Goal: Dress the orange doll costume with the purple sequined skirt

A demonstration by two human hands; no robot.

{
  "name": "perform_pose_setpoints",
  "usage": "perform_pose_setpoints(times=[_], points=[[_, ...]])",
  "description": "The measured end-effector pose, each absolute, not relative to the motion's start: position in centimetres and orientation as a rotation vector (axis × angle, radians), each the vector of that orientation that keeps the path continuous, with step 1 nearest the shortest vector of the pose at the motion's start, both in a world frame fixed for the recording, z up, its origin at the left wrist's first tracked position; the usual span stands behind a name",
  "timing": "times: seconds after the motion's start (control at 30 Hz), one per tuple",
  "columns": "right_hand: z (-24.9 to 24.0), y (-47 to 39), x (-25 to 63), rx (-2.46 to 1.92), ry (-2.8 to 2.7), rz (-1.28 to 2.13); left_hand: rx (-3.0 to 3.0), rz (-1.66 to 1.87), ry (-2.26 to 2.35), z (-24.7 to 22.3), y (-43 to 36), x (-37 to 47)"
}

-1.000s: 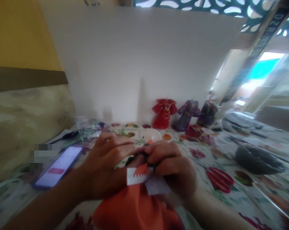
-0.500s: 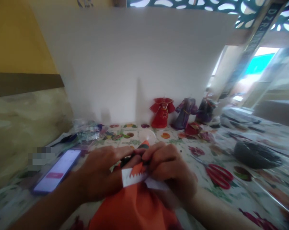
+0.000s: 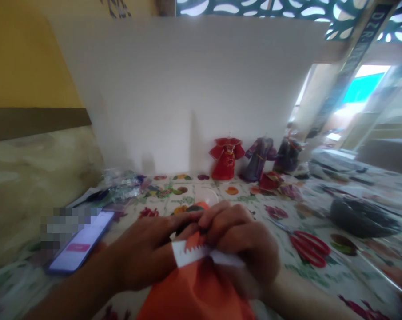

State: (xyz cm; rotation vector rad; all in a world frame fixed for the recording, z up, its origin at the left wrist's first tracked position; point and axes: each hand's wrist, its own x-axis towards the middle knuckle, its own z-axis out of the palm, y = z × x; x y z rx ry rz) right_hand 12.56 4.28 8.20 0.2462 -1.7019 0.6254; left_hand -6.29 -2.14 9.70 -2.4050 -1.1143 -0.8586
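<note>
An orange cloth [image 3: 201, 293] with a white band [image 3: 184, 254] hangs below both hands at the bottom middle. The band has a zigzag orange edge. My left hand [image 3: 154, 253] lies against the band's left side, its fingers closed on the gathered top of the cloth. From the right, my right hand [image 3: 240, 240] pinches the same gathered part, fingertips touching those of my left hand. An orange tip shows just beyond the fingers, in front of a round white disc [image 3: 211, 195]. Whatever is between the fingertips is hidden.
A phone [image 3: 82, 242] lies at the left, near clear plastic packets [image 3: 121, 184]. Red-handled scissors [image 3: 309, 246] and a dark grey bundle [image 3: 364, 218] are at the right. Small red [image 3: 227, 158] and purple [image 3: 260, 158] dresses stand before a white board [image 3: 147, 89].
The view has shifted slightly. Both hands and the orange cloth sit a little further right, and my left fingers are more tucked against my right hand.
</note>
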Motion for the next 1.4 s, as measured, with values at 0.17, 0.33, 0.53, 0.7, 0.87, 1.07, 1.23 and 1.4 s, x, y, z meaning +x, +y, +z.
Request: perform_pose_setpoints(times=[0.17, 0.33, 0.53, 0.7, 0.87, 1.07, 1.23, 1.4], points=[[8.6, 4.3, 12.6, 0.225, -1.711, 0.876, -2.151, -0.857, -0.793, 11.4, -2.7, -5.8], [9.9, 4.9, 12.9, 0.124, -1.766, 1.161, -2.166, -0.684, -0.800, 10.8, -2.8, -6.3], [10.6, 5.6, 13.1, -0.024, -1.778, 1.524, -2.093, -0.641, -0.731, 10.0, -2.4, -6.6], [10.7, 5.6, 12.9, -0.044, -1.714, 1.727, -2.084, -0.659, -0.691, 10.3, -2.1, -6.5], [10.9, 5.6, 12.9, -0.056, -1.757, 1.738, -2.143, -0.688, -0.702, 10.6, -2.1, -6.4], [10.4, 5.8, 13.0, -0.039, -1.769, 1.778, -2.231, -0.734, -0.665, 11.3, -2.3, -6.5], [10.2, 6.0, 13.0, -0.045, -1.813, 1.732, -2.272, -0.750, -0.710, 10.9, -2.3, -6.6], [10.3, 6.0, 13.1, -0.055, -1.845, 1.709, -2.269, -0.772, -0.737, 10.8, -2.3, -6.5]])
